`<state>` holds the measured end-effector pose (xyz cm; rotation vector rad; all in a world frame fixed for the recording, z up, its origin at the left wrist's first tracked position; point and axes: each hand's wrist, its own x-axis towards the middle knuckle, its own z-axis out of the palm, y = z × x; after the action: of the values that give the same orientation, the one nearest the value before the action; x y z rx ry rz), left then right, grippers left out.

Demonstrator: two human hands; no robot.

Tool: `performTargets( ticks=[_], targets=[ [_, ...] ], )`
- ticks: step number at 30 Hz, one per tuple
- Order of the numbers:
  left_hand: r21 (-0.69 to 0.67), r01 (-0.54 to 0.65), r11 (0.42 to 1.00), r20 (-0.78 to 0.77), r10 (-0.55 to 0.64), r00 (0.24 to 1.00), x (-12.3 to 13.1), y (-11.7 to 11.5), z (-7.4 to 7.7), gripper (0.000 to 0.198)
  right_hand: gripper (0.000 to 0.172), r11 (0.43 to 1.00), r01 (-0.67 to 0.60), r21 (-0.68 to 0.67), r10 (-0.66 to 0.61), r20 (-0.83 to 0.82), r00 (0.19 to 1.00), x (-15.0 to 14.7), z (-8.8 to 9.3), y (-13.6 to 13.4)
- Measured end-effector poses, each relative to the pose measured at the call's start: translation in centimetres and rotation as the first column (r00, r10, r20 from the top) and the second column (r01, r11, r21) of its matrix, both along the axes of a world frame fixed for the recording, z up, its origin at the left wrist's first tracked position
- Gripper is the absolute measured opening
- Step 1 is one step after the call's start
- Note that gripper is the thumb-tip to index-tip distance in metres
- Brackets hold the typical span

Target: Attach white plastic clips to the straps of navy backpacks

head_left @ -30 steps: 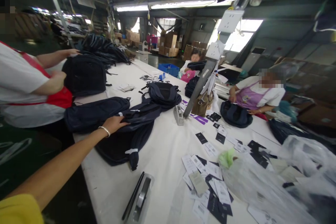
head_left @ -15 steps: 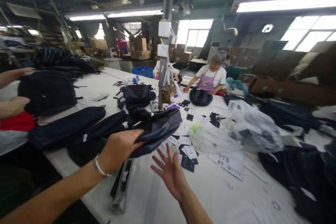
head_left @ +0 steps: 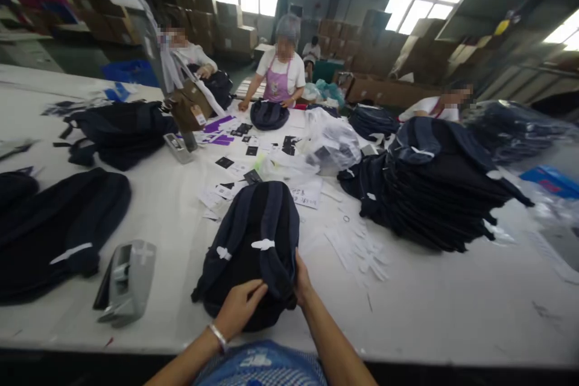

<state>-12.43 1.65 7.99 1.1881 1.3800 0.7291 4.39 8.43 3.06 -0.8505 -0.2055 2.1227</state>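
Note:
A dark navy backpack (head_left: 246, 223) lies in front of me on the white table, its shoulder straps facing up. White wraps are fastened around both straps. My left hand (head_left: 239, 307), with a bracelet at the wrist, pinches the lower part of the pack near the right strap's end. At the pack's right edge, my right hand (head_left: 302, 277) grips the side, its fingertips partly hidden behind the fabric. To the left lies another dark backpack (head_left: 58, 235). Between the two packs sits a grey tape dispenser or similar tool (head_left: 129, 280).
A tall stack of backpacks (head_left: 434, 193) stands at the right. Beyond my pack lie loose tags (head_left: 221, 190), a clear plastic bag (head_left: 332, 145) and a brown bag (head_left: 190, 105) by a post. Across the table, a co-worker in a purple apron (head_left: 278, 81) handles a dark bag.
My view has swung right and down. The backpack, held up by my left hand before, now rests on the table in front of me. My right hand, spread and free before, has taken its side.

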Motion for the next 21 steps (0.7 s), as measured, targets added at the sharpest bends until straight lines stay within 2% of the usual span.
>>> performTargets(
  ticks=[1,3,4,5,7,9,11,13,15,17,21],
  targets=[
    [-0.205,-0.091,0.974,0.154,0.124,0.980,0.5,0.1,-1.2,0.040,0.063,1.000,0.017,-0.010,-0.016,0.062,0.998,1.0,-1.1,-0.3],
    [-0.537,-0.180,0.824,0.323,0.398,0.859,1.6,0.5,-3.3,0.045,0.063,0.999,0.050,0.013,-0.052,0.219,0.974,2.7,-3.1,-1.0],
    [-0.623,-0.191,0.759,0.348,0.487,0.801,2.3,0.8,-4.1,0.047,0.063,0.997,0.054,0.054,-0.068,0.307,0.949,3.3,-4.0,-1.4],
    [-0.661,-0.197,0.724,0.354,0.533,0.768,3.1,1.2,-4.8,0.048,0.063,0.993,0.042,0.109,-0.083,0.399,0.913,4.0,-4.7,-1.8],
    [-0.664,-0.235,0.710,0.322,0.556,0.766,4.8,2.2,-5.8,0.047,0.059,0.973,-0.027,0.229,-0.115,0.584,0.804,5.1,-5.6,-2.7],
    [-0.637,-0.268,0.723,0.289,0.546,0.786,6.3,3.2,-6.3,0.039,0.054,0.953,-0.132,0.271,-0.120,0.744,0.657,6.1,-5.9,-3.4],
    [-0.619,-0.259,0.742,0.305,0.531,0.790,7.0,3.9,-6.5,0.030,0.050,0.936,-0.194,0.293,-0.160,0.847,0.507,7.0,-5.6,-3.9],
    [-0.606,-0.206,0.768,0.393,0.514,0.762,6.8,4.2,-6.3,0.027,0.043,0.899,-0.228,0.373,-0.257,0.873,0.413,7.6,-4.8,-4.0],
    [-0.596,-0.149,0.789,0.499,0.509,0.702,5.9,4.2,-6.0,0.028,0.037,0.832,-0.277,0.480,-0.356,0.846,0.397,7.8,-3.8,-3.7],
    [-0.603,-0.126,0.788,0.558,0.529,0.639,4.9,3.9,-5.6,0.029,0.035,0.773,-0.345,0.533,-0.381,0.824,0.420,7.7,-3.1,-3.1],
    [-0.700,-0.168,0.694,0.520,0.656,0.547,3.7,3.8,-5.3,0.025,0.046,0.717,-0.514,0.470,-0.255,0.864,0.435,6.8,-3.0,-1.0]
  ],
)
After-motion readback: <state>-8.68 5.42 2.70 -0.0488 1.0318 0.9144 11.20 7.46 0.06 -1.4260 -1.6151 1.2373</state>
